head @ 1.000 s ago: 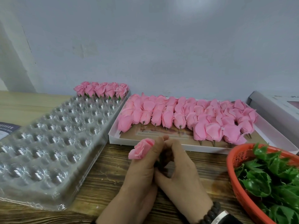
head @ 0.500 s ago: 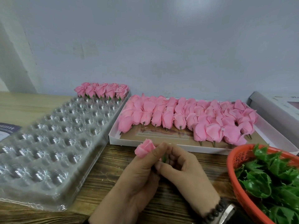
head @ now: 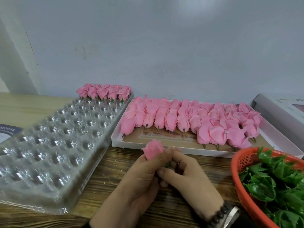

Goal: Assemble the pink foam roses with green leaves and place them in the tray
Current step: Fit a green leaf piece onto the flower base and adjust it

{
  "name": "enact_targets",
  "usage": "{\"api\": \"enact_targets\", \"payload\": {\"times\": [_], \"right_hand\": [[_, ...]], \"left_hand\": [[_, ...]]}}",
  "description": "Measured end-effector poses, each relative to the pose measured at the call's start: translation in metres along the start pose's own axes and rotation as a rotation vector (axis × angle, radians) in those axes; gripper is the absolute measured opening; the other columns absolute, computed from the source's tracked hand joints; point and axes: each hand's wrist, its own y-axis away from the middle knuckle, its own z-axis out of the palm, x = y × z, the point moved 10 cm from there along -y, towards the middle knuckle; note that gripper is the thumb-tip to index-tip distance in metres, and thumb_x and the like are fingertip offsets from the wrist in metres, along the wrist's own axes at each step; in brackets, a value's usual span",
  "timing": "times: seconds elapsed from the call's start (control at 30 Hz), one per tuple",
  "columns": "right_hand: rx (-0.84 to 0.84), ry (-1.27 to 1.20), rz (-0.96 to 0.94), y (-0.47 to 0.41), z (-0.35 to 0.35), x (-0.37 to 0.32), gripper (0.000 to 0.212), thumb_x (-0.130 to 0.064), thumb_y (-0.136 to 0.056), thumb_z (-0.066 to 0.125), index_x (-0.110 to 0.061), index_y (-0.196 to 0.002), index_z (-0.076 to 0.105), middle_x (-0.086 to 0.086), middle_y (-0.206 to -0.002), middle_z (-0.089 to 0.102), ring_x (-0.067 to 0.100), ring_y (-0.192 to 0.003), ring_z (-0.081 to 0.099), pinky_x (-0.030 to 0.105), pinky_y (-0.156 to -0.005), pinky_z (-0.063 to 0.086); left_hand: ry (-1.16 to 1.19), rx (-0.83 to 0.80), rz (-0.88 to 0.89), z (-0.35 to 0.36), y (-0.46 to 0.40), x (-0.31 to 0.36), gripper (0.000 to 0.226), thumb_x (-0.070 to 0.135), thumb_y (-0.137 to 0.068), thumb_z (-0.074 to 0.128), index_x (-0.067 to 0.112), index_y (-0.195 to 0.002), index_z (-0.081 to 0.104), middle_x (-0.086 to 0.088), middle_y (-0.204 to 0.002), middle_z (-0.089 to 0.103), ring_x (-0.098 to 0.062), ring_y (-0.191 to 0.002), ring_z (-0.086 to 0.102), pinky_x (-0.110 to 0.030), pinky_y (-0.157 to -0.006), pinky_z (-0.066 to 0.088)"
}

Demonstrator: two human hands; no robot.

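Observation:
My left hand [head: 141,175] grips a pink foam rose [head: 152,150] by its base, bloom pointing up and left. My right hand [head: 185,171] presses in against it, fingers curled on a green leaf [head: 167,165] that shows only as a sliver between the two hands. The clear plastic tray [head: 49,145] with many round cells lies at the left; a row of finished roses with green leaves [head: 105,92] fills its far end. A white box [head: 148,146] behind my hands holds several bare pink roses [head: 189,119].
An orange basket [head: 236,171] full of green leaves [head: 276,183] stands at the right edge. A grey-white box lid [head: 279,112] leans at the far right. A dark printed sheet [head: 6,132] lies at the left edge. The wall runs close behind the wooden table [head: 118,162].
The rose has turned from lying leftward to pointing more upright, and both hands have risen slightly toward the white box. The right fingers have closed tighter under the rose.

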Motion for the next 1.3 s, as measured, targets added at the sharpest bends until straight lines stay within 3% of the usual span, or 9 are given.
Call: {"api": "enact_targets", "payload": {"times": [0.13,0.23,0.3,0.43,0.57,0.73,0.9,1.17,1.3], "right_hand": [[0.016,-0.018,-0.026,0.001,0.001,-0.004,0.022,0.004,-0.082,0.060,-0.011,-0.098,0.063,0.011,-0.075,0.060,0.009,-0.070,0.055,0.019,-0.065,0.047],[0.214,-0.045,-0.114,0.003,-0.024,-0.010,0.024,-0.005,-0.086,0.058,-0.022,-0.103,0.059,0.001,-0.092,0.065,0.003,-0.081,0.060,0.015,-0.074,0.049],[0.284,0.056,-0.190,0.006,-0.032,-0.018,0.025,-0.027,-0.079,0.058,-0.030,-0.104,0.058,-0.008,-0.098,0.064,0.002,-0.094,0.060,0.019,-0.083,0.048],[0.269,0.166,-0.282,0.010,-0.021,-0.029,0.044,-0.052,-0.077,0.046,-0.032,-0.116,0.055,-0.020,-0.112,0.060,-0.001,-0.110,0.055,0.015,-0.089,0.045],[0.243,0.182,-0.285,0.010,-0.015,-0.026,0.046,-0.056,-0.081,0.039,-0.035,-0.119,0.054,-0.026,-0.118,0.058,-0.004,-0.115,0.053,0.013,-0.093,0.040],[0.239,0.184,-0.279,0.008,-0.018,-0.028,0.039,-0.052,-0.083,0.033,-0.036,-0.099,0.065,-0.023,-0.107,0.064,-0.001,-0.104,0.058,0.011,-0.087,0.041],[0.183,-0.018,-0.161,0.003,-0.022,-0.013,0.048,-0.054,-0.081,0.038,-0.021,-0.094,0.071,-0.012,-0.099,0.071,0.002,-0.093,0.065,0.010,-0.078,0.046],[0.334,-0.006,-0.259,0.007,-0.034,-0.019,0.050,-0.057,-0.080,0.032,-0.025,-0.096,0.067,-0.010,-0.102,0.069,0.006,-0.097,0.064,0.018,-0.083,0.049],[0.289,0.085,-0.305,0.008,-0.024,-0.025,0.046,-0.058,-0.084,0.033,-0.030,-0.095,0.068,-0.016,-0.103,0.069,0.005,-0.100,0.063,0.018,-0.086,0.047]], "left_hand": [[-0.126,0.111,0.176,-0.007,0.002,0.022,0.044,0.026,-0.056,0.080,-0.006,-0.084,0.067,-0.024,-0.083,0.062,-0.030,-0.077,0.059,-0.033,-0.067,0.051],[-0.370,0.152,0.389,-0.002,0.008,0.046,0.003,0.009,-0.067,0.075,0.008,-0.067,0.073,-0.005,-0.069,0.072,-0.010,-0.067,0.068,-0.019,-0.062,0.053],[-0.520,0.181,0.465,0.001,0.012,0.051,0.024,-0.003,-0.072,0.073,0.017,-0.059,0.068,0.006,-0.055,0.066,0.003,-0.053,0.058,-0.010,-0.052,0.044],[-0.642,0.120,0.488,0.017,0.015,0.045,0.030,-0.007,-0.074,0.069,0.021,-0.066,0.065,0.011,-0.059,0.065,0.004,-0.057,0.057,-0.009,-0.054,0.043],[-0.689,0.066,0.468,0.025,0.015,0.037,0.047,-0.013,-0.079,0.059,0.028,-0.055,0.063,0.013,-0.056,0.064,0.007,-0.053,0.056,-0.005,-0.050,0.040],[-0.829,-0.004,0.459,0.034,0.015,0.031,0.024,0.004,-0.073,0.067,0.028,-0.070,0.063,0.009,-0.071,0.070,0.003,-0.069,0.064,-0.007,-0.060,0.043],[-0.684,-0.126,0.393,0.040,0.015,0.026,0.024,-0.006,-0.073,0.069,0.018,-0.074,0.067,0.006,-0.069,0.068,0.001,-0.068,0.060,-0.013,-0.063,0.046],[-0.633,-0.007,0.471,0.025,0.011,0.034,0.015,0.012,-0.066,0.072,0.020,-0.078,0.069,-0.003,-0.075,0.069,-0.007,-0.071,0.061,-0.023,-0.066,0.051],[-0.818,-0.035,0.483,0.033,0.013,0.027,0.022,0.018,-0.064,0.065,0.038,-0.074,0.065,0.003,-0.083,0.069,-0.002,-0.080,0.065,-0.012,-0.069,0.047]]}}
